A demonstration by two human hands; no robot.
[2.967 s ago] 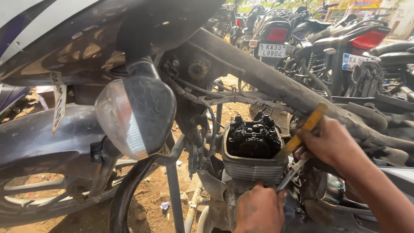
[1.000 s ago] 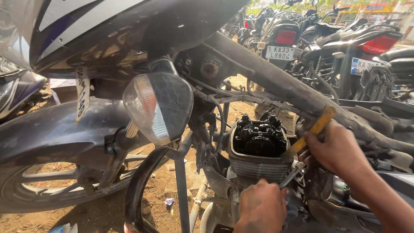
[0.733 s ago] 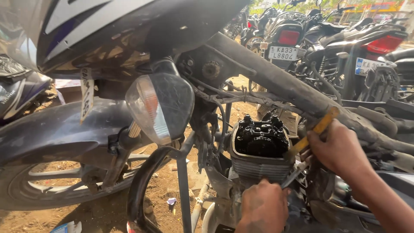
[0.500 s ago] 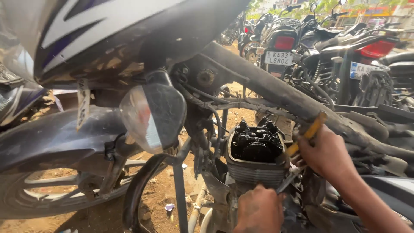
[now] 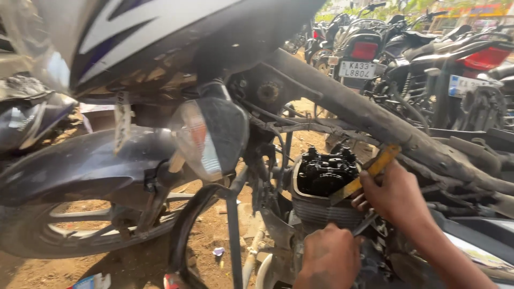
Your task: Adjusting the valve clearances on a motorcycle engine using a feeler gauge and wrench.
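Observation:
A stripped motorcycle fills the head view, its dusty frame tube (image 5: 369, 120) running down to the right. The open cylinder head (image 5: 324, 174) sits black and oily above grey cooling fins (image 5: 321, 211). My right hand (image 5: 396, 195) grips a yellow-handled tool (image 5: 375, 168) whose blade rests against the head's right edge. My left hand (image 5: 329, 259) is closed low against the engine, just under the fins; what it holds is hidden.
A turn-signal lamp (image 5: 206, 136) hangs left of the engine, above the front mudguard (image 5: 80, 160) and wheel (image 5: 80, 230). Several parked motorcycles (image 5: 375, 48) stand behind at the upper right. Sandy ground with litter (image 5: 217, 251) lies below.
The view has shifted and drawn closer to the bike. Both hands have stayed at the engine, the right keeping the yellow tool against the cylinder head.

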